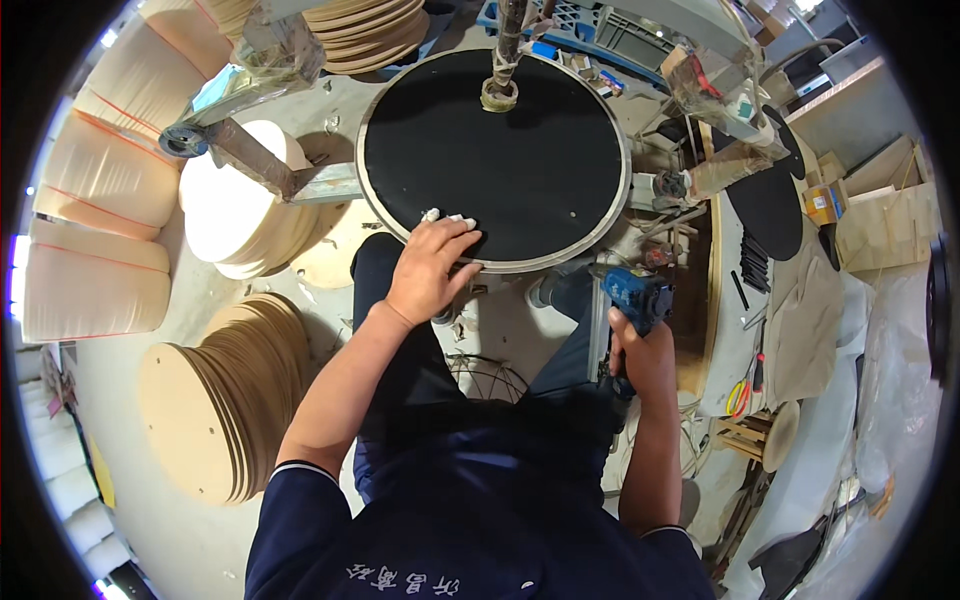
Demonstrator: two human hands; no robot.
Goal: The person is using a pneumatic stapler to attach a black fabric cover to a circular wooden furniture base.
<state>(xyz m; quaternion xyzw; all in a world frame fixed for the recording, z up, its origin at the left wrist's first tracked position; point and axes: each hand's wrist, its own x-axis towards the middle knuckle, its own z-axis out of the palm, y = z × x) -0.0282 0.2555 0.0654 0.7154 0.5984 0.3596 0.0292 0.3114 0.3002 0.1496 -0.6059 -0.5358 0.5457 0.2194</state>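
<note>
A round black-covered disc (pixel 520 170) with a pale rim lies in front of me. My left hand (pixel 430 265) rests on its near left edge, fingers stretched over the black surface and holding nothing; white wrappings show on some fingertips. To the right of the disc's near edge, my right hand (pixel 640 350) is closed round the grip of a blue staple gun (pixel 638 290), which has a long metal magazine. The gun is apart from the disc. A taped upright rod (pixel 507 60) ends in a ring on the disc's far part.
Tape-wrapped metal arms (pixel 250 160) flank the disc. Stacks of thin round boards (pixel 215 410) stand at left, beside wrapped bundles (pixel 100 270). A bench (pixel 735 330) at right bears yellow-handled scissors (pixel 740 395), black strips (pixel 755 262) and black sheet pieces (pixel 765 210).
</note>
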